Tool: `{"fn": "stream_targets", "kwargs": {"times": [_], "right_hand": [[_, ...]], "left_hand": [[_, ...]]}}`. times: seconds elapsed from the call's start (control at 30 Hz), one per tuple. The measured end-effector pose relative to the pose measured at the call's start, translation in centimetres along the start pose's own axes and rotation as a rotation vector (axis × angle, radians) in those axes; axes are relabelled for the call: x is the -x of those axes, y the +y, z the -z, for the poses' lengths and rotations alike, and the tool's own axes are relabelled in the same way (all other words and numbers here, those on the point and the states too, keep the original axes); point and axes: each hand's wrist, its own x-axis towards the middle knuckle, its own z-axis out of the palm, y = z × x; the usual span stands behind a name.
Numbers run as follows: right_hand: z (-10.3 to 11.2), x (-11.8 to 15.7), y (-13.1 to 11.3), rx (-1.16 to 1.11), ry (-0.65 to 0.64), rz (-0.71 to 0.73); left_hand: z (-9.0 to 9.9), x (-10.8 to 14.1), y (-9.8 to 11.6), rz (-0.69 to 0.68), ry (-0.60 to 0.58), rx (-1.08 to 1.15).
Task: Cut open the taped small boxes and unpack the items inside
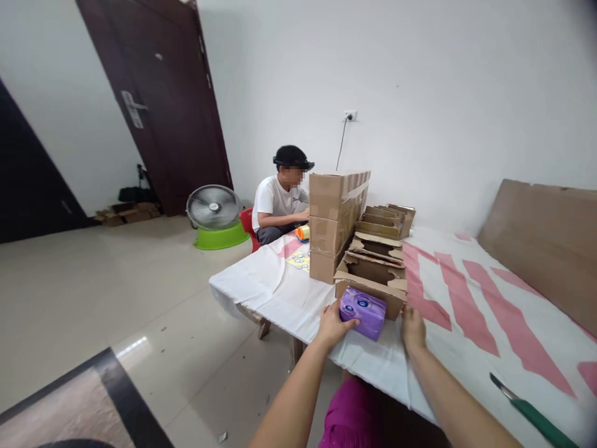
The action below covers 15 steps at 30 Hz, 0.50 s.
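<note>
In the head view, my left hand [333, 326] is closed around the left end of a purple tissue pack [366, 314], thumb across its front. The pack is tilted, close against the near wall of an open cardboard box [373, 289] at the front of a row. At that box's right corner, my right hand [413, 326] is closed on the cardboard edge; its fingertips are partly hidden. More open cardboard boxes [380, 244] stand behind in the row. Left of them rises a stack of closed cardboard boxes [325, 227].
A green-handled knife [536, 410] lies at the table's near right. A large cardboard sheet [545, 242] leans at the far right. Across the table sits a person [280, 199] beside an orange-and-yellow object [303, 233]. A fan [214, 208] stands on the floor at left.
</note>
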Motion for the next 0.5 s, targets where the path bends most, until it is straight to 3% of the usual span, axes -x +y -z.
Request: {"fn": "stream_targets", "kwargs": {"times": [0.07,0.17,0.5], "right_hand": [[-1.0,1.9,1.1,-0.010,-0.091,-0.008],[-2.0,2.7,1.8,-0.033,-0.159,-0.019],[-2.6,2.4,2.9,-0.120,-0.194,-0.004]], "left_hand": [[-0.1,-0.1,-0.2,0.008,-0.008,-0.001],[-0.2,-0.3,-0.6,0.018,-0.018,0.020],[-0.6,-0.5,-1.4,0.011,-0.020,0.084]]}}
